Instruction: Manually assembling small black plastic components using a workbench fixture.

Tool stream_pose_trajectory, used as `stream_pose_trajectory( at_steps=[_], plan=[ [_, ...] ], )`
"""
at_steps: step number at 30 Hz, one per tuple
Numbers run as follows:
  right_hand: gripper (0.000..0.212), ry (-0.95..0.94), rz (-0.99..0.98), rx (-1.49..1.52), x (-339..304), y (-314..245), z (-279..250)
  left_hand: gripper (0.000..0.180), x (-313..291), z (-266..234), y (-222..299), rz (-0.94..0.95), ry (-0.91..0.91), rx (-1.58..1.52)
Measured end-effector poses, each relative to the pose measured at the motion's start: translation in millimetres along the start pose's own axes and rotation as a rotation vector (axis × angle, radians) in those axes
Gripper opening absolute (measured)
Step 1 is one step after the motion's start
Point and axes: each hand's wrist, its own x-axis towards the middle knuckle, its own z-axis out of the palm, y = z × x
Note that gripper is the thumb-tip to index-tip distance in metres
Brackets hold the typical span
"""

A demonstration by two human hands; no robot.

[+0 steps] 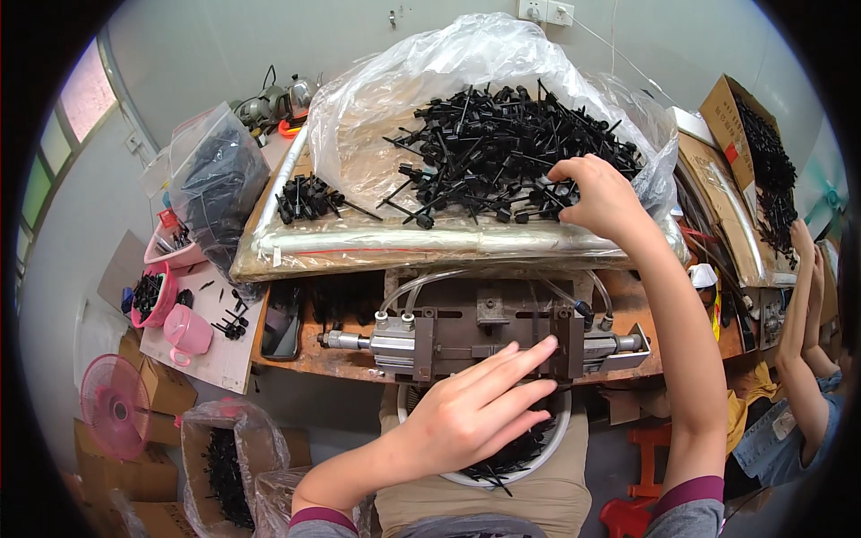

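Reaching, in the head view, with the right hand (604, 199), open between thumb and fingers, to black rod-like parts (502, 143) heaped upper centre, likely for easy picking; holding the left hand (466, 414) open across the central metal fixture (491, 311), above a bowl (566, 418), perhaps placed for catching.

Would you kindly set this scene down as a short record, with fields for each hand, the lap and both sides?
Left hand: fingers extended over the metal fixture; contact unclear
Right hand: thumb and fingers apart, at the black parts pile
Around pile: clear plastic
Lap: white-rimmed bowl holding similar parts
Left side: pink mug, pink fan
Right side: co-worker's hand near another black heap
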Motion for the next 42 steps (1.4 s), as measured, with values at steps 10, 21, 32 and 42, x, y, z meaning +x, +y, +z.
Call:
stream_pose_trajectory(
  at_steps=[10,21,32,42],
  plan=[
    [0.06,-0.238,0.021,-0.022,20,-3,-7,0.033,-58,31,-14,-0.159,0.092,0.198],
    [0.05,-0.079,-0.071,-0.123,6,-3,3,0.024,-66,58,-32,-0.172,0.013,0.473],
    [0.018,0.234,-0.153,0.547,-100,-74,6,0.026,-70,43,-10,-0.212,0.197,0.109],
    [0.018,-0.257,0.473,1.759,-175,-90,37,0.031,-73,43,7,-0.092,0.191,0.117]
  ],
)
